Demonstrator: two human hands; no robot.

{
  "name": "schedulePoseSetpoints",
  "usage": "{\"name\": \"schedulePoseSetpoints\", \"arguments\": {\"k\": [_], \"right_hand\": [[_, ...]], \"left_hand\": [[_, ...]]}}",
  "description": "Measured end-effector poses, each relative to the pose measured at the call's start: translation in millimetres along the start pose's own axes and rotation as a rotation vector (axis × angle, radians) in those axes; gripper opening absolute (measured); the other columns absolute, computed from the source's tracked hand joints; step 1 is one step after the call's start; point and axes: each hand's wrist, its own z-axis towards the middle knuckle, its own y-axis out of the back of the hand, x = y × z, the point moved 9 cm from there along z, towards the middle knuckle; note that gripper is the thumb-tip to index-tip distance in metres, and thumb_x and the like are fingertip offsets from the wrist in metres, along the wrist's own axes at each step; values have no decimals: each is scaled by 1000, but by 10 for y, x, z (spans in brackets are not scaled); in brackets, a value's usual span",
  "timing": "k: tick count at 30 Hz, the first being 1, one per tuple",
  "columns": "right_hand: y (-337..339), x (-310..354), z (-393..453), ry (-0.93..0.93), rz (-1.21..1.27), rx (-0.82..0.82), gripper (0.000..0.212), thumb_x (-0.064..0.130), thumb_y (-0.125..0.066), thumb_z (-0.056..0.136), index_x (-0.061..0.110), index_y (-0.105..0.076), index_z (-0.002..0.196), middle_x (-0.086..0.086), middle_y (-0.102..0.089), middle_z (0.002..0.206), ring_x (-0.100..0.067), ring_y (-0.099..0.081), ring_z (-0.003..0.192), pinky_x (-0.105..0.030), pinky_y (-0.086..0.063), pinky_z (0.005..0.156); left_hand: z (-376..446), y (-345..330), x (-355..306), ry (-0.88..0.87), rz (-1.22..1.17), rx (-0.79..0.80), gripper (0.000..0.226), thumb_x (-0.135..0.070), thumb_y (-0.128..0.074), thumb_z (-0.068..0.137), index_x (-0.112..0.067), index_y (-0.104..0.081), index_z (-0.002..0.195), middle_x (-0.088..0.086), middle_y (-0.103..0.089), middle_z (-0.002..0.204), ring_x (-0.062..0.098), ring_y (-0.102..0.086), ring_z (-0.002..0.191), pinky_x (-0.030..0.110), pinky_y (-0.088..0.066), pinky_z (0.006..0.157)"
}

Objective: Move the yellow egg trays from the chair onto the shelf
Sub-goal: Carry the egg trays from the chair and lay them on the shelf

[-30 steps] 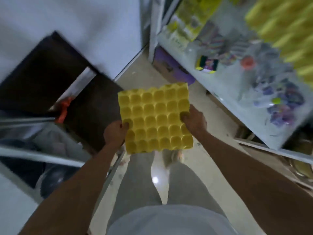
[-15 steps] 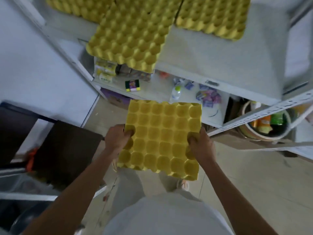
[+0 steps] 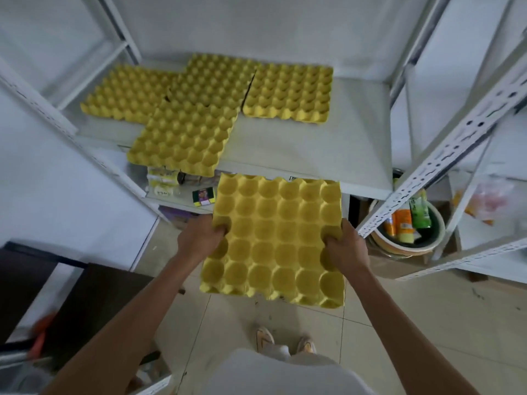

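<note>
I hold one yellow egg tray (image 3: 278,238) flat in front of me, just short of the white shelf (image 3: 313,143). My left hand (image 3: 199,238) grips its left edge and my right hand (image 3: 345,249) grips its right edge. On the shelf lie several yellow egg trays: one at the back left (image 3: 125,94), one at the back middle (image 3: 216,78), one at the right (image 3: 288,95), and one at the front (image 3: 182,141) that overhangs the shelf's edge. The dark chair (image 3: 94,306) is at the lower left, its seat bare.
A white perforated upright (image 3: 445,163) of a second rack slants at the right, with a bucket of bottles (image 3: 407,226) below it. A lower shelf holds small packets (image 3: 202,196). White wall at left; tiled floor and my shoes (image 3: 285,340) below.
My view has swung from the chair up to the shelf. The held tray has moved forward and to the right, closer to the shelf's front edge, with both hands still on it.
</note>
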Motion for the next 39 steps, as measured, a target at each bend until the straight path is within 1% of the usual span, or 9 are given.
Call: {"name": "schedulePoseSetpoints", "arguments": {"k": [4, 7, 10, 14, 18, 25, 30, 35, 39], "right_hand": [[28, -32, 86, -90, 176, -31, 27, 23, -60, 90, 16, -55, 115, -9, -64, 98, -27, -61, 84, -39, -52, 70], [63, -32, 216, -159, 351, -66, 36, 32, -61, 89, 16, -57, 122, -5, -66, 103, -19, -62, 85, -30, -45, 62], [104, 14, 375, -175, 433, -93, 42, 44, -60, 90, 20, -58, 123, -4, -67, 105, -21, -65, 90, -32, -49, 64], [139, 200, 750, -127, 466, -116, 39, 46, -59, 92, 18, -62, 119, -2, -70, 104, -24, -68, 94, -34, -54, 68], [82, 402, 1175, -145, 505, -120, 31, 46, -59, 92, 25, -63, 115, 0, -73, 104, -28, -70, 96, -48, -60, 83], [23, 838, 1796, -147, 489, -225, 30, 49, -60, 92, 28, -69, 111, 7, -72, 88, -13, -67, 82, -25, -44, 60], [-103, 1097, 2197, -150, 428, -273, 28, 38, -56, 96, 26, -67, 120, 1, -73, 100, -23, -68, 90, -37, -57, 75], [-132, 1039, 2205, -197, 383, -312, 24, 31, -56, 98, 24, -65, 118, -1, -72, 101, -25, -67, 92, -38, -56, 75], [-78, 933, 2103, -228, 355, -352, 24, 31, -53, 97, 26, -66, 117, 3, -68, 93, -23, -65, 85, -22, -43, 59]], "left_hand": [[256, 173, -152, -69, -161, -28, 25, -41, -62, 93, -18, -71, 93, 5, -70, 82, 24, -68, 78, 42, -56, 69], [474, 239, -229, -119, -304, -60, 9, -33, -66, 93, -25, -64, 87, -4, -66, 79, 15, -61, 71, 27, -46, 64], [708, 229, -286, -112, -441, -45, 23, -32, -69, 93, -27, -70, 115, -16, -64, 84, -3, -59, 74, 16, -42, 64], [1148, 242, -351, -101, -482, 7, 36, -37, -68, 90, -24, -70, 124, -9, -71, 100, 7, -66, 85, 23, -46, 68], [1557, 392, -405, -113, -468, 36, 36, -40, -69, 88, -30, -69, 122, -16, -70, 95, 8, -69, 87, 33, -56, 76], [2184, 673, -629, -134, -409, 35, 15, -45, -66, 86, -42, -67, 101, -16, -74, 82, 0, -71, 73, 24, -53, 58], [2523, 729, -732, -157, -381, 20, 27, -45, -63, 90, -36, -63, 115, -18, -73, 82, -13, -64, 67, 18, -43, 56], [2568, 690, -798, -245, -366, 36, 12, -35, -63, 94, -25, -67, 99, -11, -66, 69, -1, -59, 54, 13, -39, 46], [2500, 607, -833, -329, -248, 68, 19, -37, -61, 94, -19, -66, 92, 7, -66, 85, 19, -65, 72, 27, -47, 59]]}}
